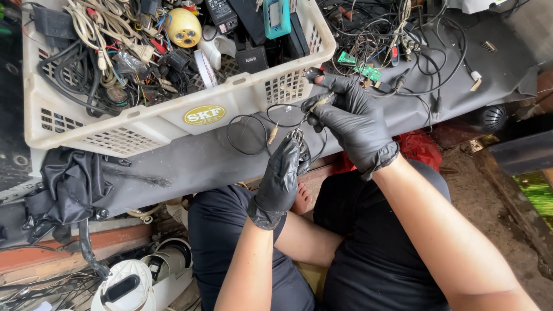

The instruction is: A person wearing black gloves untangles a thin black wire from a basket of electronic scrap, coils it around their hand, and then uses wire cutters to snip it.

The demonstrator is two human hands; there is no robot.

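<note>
Far left: crumpled black cloth (69, 184) lies on the grey counter (196, 164), below the white plastic crate (144, 124). Crate is packed with tangled cables, adapters and a yellow round part (184, 27); its front wall sits close to the counter's near edge, leaving a narrow bare strip.

Centre: left hand (282, 175), black glove, fingers curled narrow around a small metal tool, probably cutters; the tip is too small to tell. Thin black wire (247, 135) loops on the counter just beside this hand, plug end hanging free.

Right of centre: right hand (348, 118), black glove, closed in a pinch on the same wire, held taut above the counter near the crate's corner.

Right: loose wire pile (403, 40) and green circuit board (360, 66) lie behind the hand. Counter's right edge drops to dirt floor (478, 190); open room there.
</note>
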